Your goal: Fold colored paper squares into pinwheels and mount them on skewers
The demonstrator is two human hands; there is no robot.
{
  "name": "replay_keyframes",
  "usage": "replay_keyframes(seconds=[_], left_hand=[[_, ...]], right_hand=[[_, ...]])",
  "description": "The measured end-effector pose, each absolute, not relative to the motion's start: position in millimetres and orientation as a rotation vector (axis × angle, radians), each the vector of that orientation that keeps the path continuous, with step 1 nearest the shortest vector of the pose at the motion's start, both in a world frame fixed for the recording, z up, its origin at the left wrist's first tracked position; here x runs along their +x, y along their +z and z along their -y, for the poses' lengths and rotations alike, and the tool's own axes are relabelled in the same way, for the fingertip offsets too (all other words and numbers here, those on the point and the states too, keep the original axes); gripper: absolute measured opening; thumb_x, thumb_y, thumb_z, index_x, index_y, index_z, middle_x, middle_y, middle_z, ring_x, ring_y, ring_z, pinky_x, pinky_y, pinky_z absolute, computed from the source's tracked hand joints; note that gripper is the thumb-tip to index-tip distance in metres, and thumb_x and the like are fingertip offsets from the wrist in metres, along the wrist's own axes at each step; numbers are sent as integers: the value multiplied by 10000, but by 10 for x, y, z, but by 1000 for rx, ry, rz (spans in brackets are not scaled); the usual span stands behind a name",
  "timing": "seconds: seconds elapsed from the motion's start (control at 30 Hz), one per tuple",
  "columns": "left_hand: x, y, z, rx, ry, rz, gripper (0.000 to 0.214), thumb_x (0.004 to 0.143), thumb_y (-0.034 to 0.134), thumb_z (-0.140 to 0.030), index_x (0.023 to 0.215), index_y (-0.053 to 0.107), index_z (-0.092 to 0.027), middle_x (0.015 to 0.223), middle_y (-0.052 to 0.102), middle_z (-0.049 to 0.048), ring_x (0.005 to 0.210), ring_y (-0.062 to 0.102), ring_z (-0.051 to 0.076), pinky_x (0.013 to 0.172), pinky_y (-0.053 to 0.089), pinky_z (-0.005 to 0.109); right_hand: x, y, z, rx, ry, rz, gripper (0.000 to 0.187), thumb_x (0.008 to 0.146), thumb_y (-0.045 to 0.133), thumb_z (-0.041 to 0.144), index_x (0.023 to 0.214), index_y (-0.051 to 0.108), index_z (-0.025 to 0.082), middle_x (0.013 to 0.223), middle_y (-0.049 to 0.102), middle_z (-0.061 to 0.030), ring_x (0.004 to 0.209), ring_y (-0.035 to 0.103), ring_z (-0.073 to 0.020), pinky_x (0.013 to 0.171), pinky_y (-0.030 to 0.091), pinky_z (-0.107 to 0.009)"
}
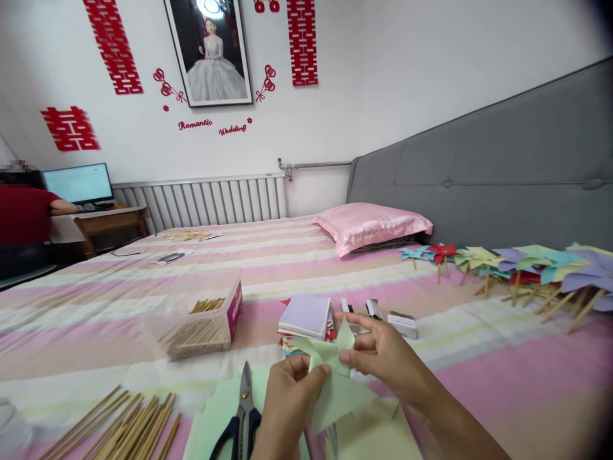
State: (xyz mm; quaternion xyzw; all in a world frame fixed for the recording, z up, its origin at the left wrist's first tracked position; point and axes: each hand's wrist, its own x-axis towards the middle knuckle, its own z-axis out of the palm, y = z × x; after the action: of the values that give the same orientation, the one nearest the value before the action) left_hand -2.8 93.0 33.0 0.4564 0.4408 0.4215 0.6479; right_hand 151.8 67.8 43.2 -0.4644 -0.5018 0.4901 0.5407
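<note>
Between my hands is a light green paper pinwheel (341,399), partly folded, its cut corners bent in toward the middle. My left hand (292,399) pinches its left side, thumb on top. On the right, my right hand (385,354) grips a curled corner with thumb and fingers. Scissors (246,399) with dark handles lie by my left hand on light green paper sheets (213,409). Just beyond the pinwheel sits a stack of coloured paper squares (305,316), lilac on top. Beneath my hands is a yellowish paper piece (383,428).
Wooden sticks (138,428) lie at front left, behind them a clear plastic box (204,335) of sticks. Small boxes (402,324) stand past my right hand. Finished pinwheels (531,268) line the right side near a pink pillow (373,223). A person (23,217) sits at a desk far left.
</note>
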Motion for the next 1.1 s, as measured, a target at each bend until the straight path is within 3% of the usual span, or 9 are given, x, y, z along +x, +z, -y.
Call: replay_keyframes(seconds=[0.13, 0.3, 0.5, 0.63, 0.73, 0.87, 1.1], left_hand=[[-35, 275, -964, 1005, 977, -1016, 207, 500, 738, -292, 502, 620, -122, 415, 576, 6, 424, 501, 127, 453, 341, 217], [-95, 241, -1010, 934, 1036, -1049, 191, 543, 731, -272, 524, 604, -130, 404, 546, -19, 418, 509, 125, 441, 332, 209], [-151, 327, -950, 795, 1145, -998, 95, 618, 692, -199, 657, 637, -132, 528, 619, -14, 490, 541, 108, 487, 390, 202], [-145, 346, -946, 684, 1233, -927, 61, 615, 669, -129, 607, 619, -163, 576, 615, -43, 540, 537, 84, 520, 407, 178], [-131, 356, -954, 627, 1244, -884, 90, 619, 647, -99, 566, 607, -160, 577, 605, -40, 560, 536, 85, 543, 425, 176], [-109, 375, -937, 597, 1218, -871, 77, 617, 653, -94, 580, 610, -146, 584, 598, -26, 560, 538, 99, 533, 441, 200], [-83, 394, -881, 626, 1202, -842, 92, 626, 685, -122, 605, 603, -157, 513, 536, -62, 486, 486, 74, 449, 379, 181]], right_hand=[[1512, 424, -701, -1157, 1066, 1180, 550, 690, 675, 275, 1174, 480, 101, 512, 614, 49, 447, 522, -102, 460, 364, -211], [1474, 464, -681, -1155, 907, 1091, 458, 689, 679, 301, 1092, 513, 160, 812, 665, -39, 708, 636, -174, 618, 480, -267], [1421, 564, -530, -1118, 800, 1381, 112, 739, 610, 216, 835, 651, 175, 620, 601, 10, 522, 585, -123, 513, 453, -229], [1338, 491, -477, -1157, 1089, 1674, 316, 684, 582, 87, 951, 689, 219, 633, 689, -9, 534, 630, -143, 519, 467, -223], [1250, 426, -506, -1181, 1049, 1691, 396, 672, 571, 72, 1002, 694, 252, 730, 720, -18, 607, 656, -164, 577, 493, -241], [1175, 378, -575, -1178, 923, 1608, 289, 682, 600, 103, 895, 740, 239, 707, 720, -16, 592, 638, -160, 559, 478, -233], [1145, 354, -617, -1057, 1014, 1419, 77, 694, 667, 191, 700, 739, 166, 577, 656, -15, 511, 582, -129, 512, 458, -220]])
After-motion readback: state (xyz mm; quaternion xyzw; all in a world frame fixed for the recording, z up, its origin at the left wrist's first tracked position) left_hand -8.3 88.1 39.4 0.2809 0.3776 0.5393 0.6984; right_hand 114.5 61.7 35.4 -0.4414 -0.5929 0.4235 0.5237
